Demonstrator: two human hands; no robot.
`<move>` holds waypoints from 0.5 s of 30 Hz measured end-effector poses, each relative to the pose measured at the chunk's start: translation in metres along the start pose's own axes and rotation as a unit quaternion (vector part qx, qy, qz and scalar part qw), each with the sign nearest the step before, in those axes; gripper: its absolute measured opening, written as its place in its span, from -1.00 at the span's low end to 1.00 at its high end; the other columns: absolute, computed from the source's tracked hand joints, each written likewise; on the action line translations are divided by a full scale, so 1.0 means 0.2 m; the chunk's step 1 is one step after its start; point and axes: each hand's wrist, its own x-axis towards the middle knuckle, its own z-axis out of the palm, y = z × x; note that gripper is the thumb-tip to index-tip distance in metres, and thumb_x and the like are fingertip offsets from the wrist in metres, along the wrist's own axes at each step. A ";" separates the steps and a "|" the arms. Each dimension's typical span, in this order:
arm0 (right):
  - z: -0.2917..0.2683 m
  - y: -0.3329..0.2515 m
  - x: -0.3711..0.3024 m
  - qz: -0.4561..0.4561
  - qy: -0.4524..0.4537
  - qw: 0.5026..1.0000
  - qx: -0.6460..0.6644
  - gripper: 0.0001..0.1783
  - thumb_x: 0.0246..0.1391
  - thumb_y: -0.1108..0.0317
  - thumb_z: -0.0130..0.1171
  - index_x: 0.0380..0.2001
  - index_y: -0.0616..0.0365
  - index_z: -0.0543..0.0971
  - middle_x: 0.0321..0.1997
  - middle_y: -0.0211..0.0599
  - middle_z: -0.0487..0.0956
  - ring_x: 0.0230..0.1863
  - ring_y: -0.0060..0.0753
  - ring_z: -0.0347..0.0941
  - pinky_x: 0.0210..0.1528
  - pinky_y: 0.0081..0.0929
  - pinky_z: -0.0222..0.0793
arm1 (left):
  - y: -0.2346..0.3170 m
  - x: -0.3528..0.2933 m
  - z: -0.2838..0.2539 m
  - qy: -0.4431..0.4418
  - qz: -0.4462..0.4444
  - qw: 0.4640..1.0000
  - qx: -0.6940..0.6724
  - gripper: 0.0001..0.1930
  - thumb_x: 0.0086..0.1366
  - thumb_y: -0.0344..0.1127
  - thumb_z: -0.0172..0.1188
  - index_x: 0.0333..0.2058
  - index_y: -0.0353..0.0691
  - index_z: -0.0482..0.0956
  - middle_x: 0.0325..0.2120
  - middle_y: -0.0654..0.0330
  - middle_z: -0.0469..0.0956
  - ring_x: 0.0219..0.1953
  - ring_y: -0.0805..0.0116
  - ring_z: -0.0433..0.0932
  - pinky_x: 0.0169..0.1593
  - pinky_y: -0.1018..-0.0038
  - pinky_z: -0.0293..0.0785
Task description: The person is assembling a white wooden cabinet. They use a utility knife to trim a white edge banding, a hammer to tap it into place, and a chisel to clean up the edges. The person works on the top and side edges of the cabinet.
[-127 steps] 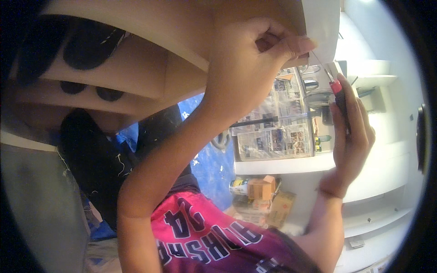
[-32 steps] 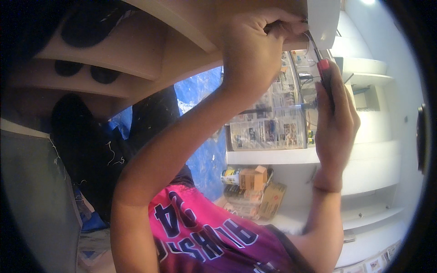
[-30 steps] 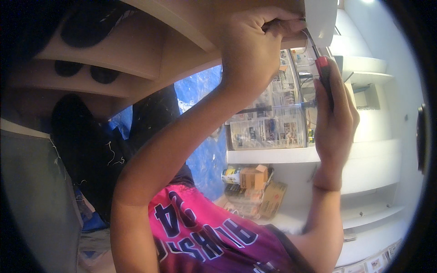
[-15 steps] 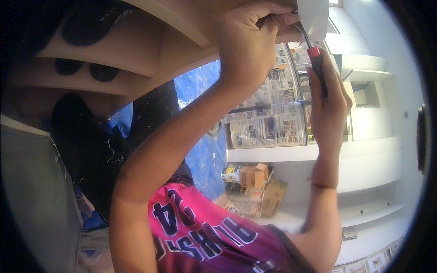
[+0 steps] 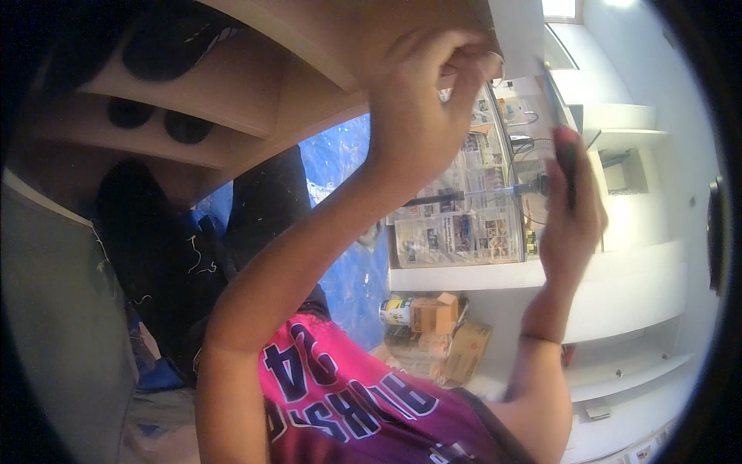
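My left hand (image 5: 417,116) is raised at the upper middle, thumb and fingers pinched together at the edge of a wooden cabinet (image 5: 309,100). Whatever sits between those fingertips is too small to make out. To its right, my right hand (image 5: 573,224) is wrapped round a screwdriver (image 5: 567,158) with a red and black handle. The shaft points upward and is smeared by motion, and it stands apart from the cabinet. A white panel face (image 5: 522,39) meets the cabinet edge just above my left fingertips.
Blue sheeting (image 5: 344,224) covers the floor below. Newspaper-covered surfaces (image 5: 456,232) lie beyond my arms, with a cardboard box (image 5: 434,314) and a can (image 5: 395,311) nearby. White shelving (image 5: 618,309) lines the right; a grey panel (image 5: 62,309) stands at left.
My right hand has drawn the screwdriver away from the cabinet edge, moving down and to the right. My left hand stays at the edge, its fingers slightly lower.
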 end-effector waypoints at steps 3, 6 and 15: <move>-0.06 0.05 -0.05 0.092 0.041 0.995 -0.001 -0.60 0.28 0.46 0.08 0.18 0.22 0.49 -0.05 -0.14 0.67 -0.19 -0.46 0.60 -0.16 -0.52 0.49 | -0.04 0.01 0.03 -0.035 0.018 0.999 0.007 -0.86 0.17 -0.45 0.30 -0.28 -0.32 0.63 -0.39 0.06 0.62 -0.37 0.14 0.61 -0.25 0.30 0.51; -0.08 0.08 -0.11 0.182 0.024 0.977 0.112 -0.58 0.29 0.43 0.07 0.20 0.24 0.47 -0.05 -0.17 0.67 -0.41 -0.64 0.48 -0.38 -0.64 0.41 | -0.06 0.01 0.04 -0.053 0.069 0.995 0.040 -0.88 0.14 -0.44 0.35 -0.32 -0.29 0.67 -0.42 0.11 0.62 -0.42 0.22 0.60 -0.31 0.38 0.49; 0.05 0.21 -0.18 0.182 0.040 0.962 0.202 -0.56 0.28 0.45 0.09 0.21 0.29 0.45 -0.21 -0.28 0.66 -0.50 -0.71 0.39 -0.47 -0.68 0.33 | -0.09 0.02 0.03 -0.070 0.308 0.939 0.134 -0.79 -0.07 -0.47 0.34 -0.37 -0.26 0.68 -0.39 0.27 0.59 -0.35 0.31 0.51 -0.35 0.43 0.43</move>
